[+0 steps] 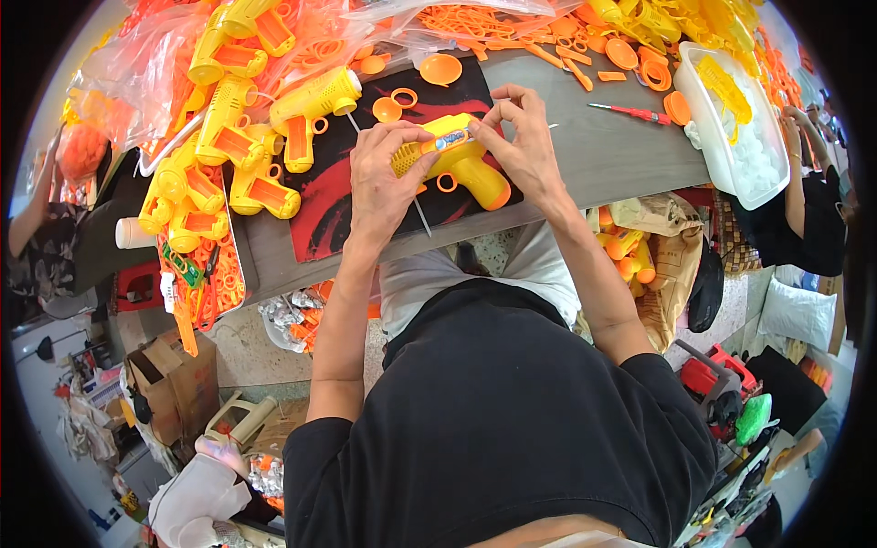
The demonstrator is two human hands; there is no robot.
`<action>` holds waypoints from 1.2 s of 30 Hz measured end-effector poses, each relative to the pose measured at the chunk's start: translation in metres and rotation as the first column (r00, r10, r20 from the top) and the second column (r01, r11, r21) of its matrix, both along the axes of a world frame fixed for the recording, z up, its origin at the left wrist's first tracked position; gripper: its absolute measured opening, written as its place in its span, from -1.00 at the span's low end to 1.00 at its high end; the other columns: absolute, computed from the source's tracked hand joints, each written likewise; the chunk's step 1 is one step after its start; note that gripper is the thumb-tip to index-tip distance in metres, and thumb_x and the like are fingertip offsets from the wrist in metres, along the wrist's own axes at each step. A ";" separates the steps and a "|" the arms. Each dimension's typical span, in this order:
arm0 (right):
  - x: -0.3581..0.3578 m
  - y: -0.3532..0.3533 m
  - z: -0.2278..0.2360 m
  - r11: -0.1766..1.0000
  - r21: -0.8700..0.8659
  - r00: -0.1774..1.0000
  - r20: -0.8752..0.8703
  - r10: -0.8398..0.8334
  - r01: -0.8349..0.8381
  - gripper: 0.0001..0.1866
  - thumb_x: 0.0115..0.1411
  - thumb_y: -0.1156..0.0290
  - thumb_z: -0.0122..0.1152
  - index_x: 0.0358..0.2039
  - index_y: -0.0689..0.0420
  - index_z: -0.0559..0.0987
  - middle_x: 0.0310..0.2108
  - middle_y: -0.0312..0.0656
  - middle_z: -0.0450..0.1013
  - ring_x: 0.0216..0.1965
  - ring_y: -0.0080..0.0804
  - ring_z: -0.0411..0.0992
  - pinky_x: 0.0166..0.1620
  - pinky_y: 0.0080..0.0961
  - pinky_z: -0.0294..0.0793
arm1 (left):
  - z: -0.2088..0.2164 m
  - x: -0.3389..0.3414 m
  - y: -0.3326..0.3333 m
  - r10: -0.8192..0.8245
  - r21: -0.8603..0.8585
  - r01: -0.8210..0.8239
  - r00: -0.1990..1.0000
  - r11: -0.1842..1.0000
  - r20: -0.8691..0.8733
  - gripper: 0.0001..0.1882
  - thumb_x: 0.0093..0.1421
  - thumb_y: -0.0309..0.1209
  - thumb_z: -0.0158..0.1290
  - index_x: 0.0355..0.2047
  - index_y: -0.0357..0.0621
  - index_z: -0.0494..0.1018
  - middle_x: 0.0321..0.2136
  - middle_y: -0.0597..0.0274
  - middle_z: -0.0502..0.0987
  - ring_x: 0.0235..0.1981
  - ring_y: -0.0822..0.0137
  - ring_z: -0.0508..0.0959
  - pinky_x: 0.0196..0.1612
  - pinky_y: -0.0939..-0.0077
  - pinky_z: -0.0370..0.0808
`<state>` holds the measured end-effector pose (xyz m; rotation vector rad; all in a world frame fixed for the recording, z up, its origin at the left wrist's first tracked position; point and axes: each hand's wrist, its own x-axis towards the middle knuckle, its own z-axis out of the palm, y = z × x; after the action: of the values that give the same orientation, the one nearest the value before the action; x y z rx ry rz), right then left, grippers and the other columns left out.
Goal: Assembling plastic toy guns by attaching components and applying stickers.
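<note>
Yellow toy gun (461,160): on its side above a black-and-red mat (333,196) on the grey desk (594,155), near the front edge. Left hand (384,178): closed around its barrel end. Right hand (523,142): fingertips pinching a small sticker on the top. Heap of finished yellow guns (228,146): left of mat. Red screwdriver (630,112): right, apart. White tray (744,137): far right.
</note>
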<state>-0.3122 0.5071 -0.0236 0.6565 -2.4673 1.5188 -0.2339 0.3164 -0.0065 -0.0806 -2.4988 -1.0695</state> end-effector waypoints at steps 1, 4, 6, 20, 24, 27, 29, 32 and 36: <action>-0.002 0.000 0.000 0.999 -0.013 0.998 0.047 0.035 -0.034 -0.78 0.10 0.31 0.37 -0.48 0.16 0.55 0.00 -0.10 0.33 0.08 -0.21 0.25 0.16 -0.29 0.23 | 0.000 -0.001 0.000 -0.004 0.013 0.004 1.000 1.000 -0.004 -0.77 0.02 -0.46 0.30 -0.28 -0.11 0.58 -0.24 0.28 0.55 -0.15 0.24 0.47 -0.03 0.36 0.36; -0.006 0.002 0.001 0.996 -0.011 0.991 0.101 0.084 -0.083 -0.76 0.13 0.26 0.35 -0.47 0.17 0.55 -0.01 -0.10 0.33 0.09 -0.22 0.25 0.17 -0.28 0.23 | -0.002 -0.002 0.000 -0.006 0.013 0.006 1.000 1.000 -0.013 -0.78 0.01 -0.41 0.30 -0.30 -0.06 0.58 -0.24 0.33 0.55 -0.17 0.23 0.44 -0.03 0.32 0.32; -0.007 0.002 0.002 0.995 0.005 0.990 0.107 0.097 -0.098 -0.74 0.13 0.24 0.34 -0.46 0.16 0.55 -0.02 -0.10 0.34 0.09 -0.22 0.26 0.18 -0.28 0.23 | -0.001 -0.002 0.001 -0.005 -0.001 0.005 1.000 1.000 -0.018 -0.78 0.01 -0.41 0.30 -0.30 -0.06 0.58 -0.23 0.33 0.55 -0.17 0.23 0.44 -0.03 0.32 0.32; 0.007 0.001 0.010 0.868 0.353 0.808 -0.356 0.469 -0.348 -0.63 0.04 0.57 0.27 -0.11 -0.02 0.63 0.23 -0.08 0.27 0.23 -0.11 0.25 0.20 -0.19 0.22 | -0.006 0.000 0.000 -0.009 0.023 0.009 1.000 1.000 0.015 -0.76 0.02 -0.39 0.29 -0.28 -0.09 0.56 -0.22 0.28 0.53 -0.14 0.17 0.46 -0.05 0.28 0.38; 0.000 0.007 0.008 0.901 0.236 0.849 -0.314 0.425 -0.364 -0.59 0.03 0.61 0.24 -0.08 -0.03 0.64 0.23 -0.09 0.28 0.22 -0.12 0.26 0.21 -0.20 0.21 | -0.008 0.001 0.000 0.004 0.029 -0.003 1.000 1.000 -0.005 -0.76 0.03 -0.39 0.29 -0.28 -0.08 0.55 -0.23 0.28 0.53 -0.15 0.17 0.46 -0.05 0.28 0.37; 0.007 0.000 0.008 0.887 0.315 0.821 -0.363 0.441 -0.337 -0.59 0.04 0.63 0.21 -0.07 -0.02 0.63 0.20 -0.12 0.31 0.19 -0.14 0.28 0.21 -0.23 0.20 | -0.010 -0.002 0.001 0.006 0.008 -0.006 1.000 1.000 -0.023 -0.76 0.03 -0.38 0.29 -0.27 -0.06 0.55 -0.24 0.29 0.53 -0.15 0.18 0.46 -0.06 0.27 0.37; 0.007 0.003 0.013 0.889 0.294 0.835 -0.331 0.439 -0.351 -0.61 0.07 0.62 0.20 -0.08 -0.01 0.64 0.19 -0.12 0.32 0.17 -0.15 0.30 0.20 -0.25 0.23 | -0.009 -0.001 -0.002 -0.008 0.026 0.008 1.000 1.000 -0.018 -0.77 0.03 -0.36 0.29 -0.28 -0.06 0.55 -0.24 0.31 0.53 -0.15 0.19 0.46 -0.06 0.26 0.36; -0.012 0.007 0.005 0.890 0.017 0.883 -0.124 0.453 -0.455 -0.69 0.22 0.49 0.17 -0.01 0.04 0.59 0.12 -0.17 0.38 0.13 -0.29 0.34 0.16 -0.36 0.31 | -0.010 -0.002 0.001 0.003 0.011 -0.002 1.000 1.000 -0.030 -0.78 0.03 -0.36 0.29 -0.29 -0.06 0.56 -0.24 0.32 0.53 -0.16 0.20 0.46 -0.07 0.27 0.36; -0.032 0.006 0.022 0.905 -0.248 0.723 0.544 0.426 -0.346 -0.55 0.32 0.20 0.17 0.14 0.16 0.47 -0.04 -0.24 0.47 0.02 -0.54 0.38 0.10 -0.55 0.34 | -0.008 0.000 0.001 0.015 0.003 -0.015 1.000 1.000 -0.006 -0.78 0.03 -0.36 0.28 -0.29 -0.04 0.56 -0.24 0.32 0.53 -0.16 0.20 0.46 -0.07 0.28 0.36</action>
<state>-0.3442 0.5129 -0.0020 0.8180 -2.7295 2.3354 -0.2342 0.3173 -0.0140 -0.0634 -2.4883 -1.0653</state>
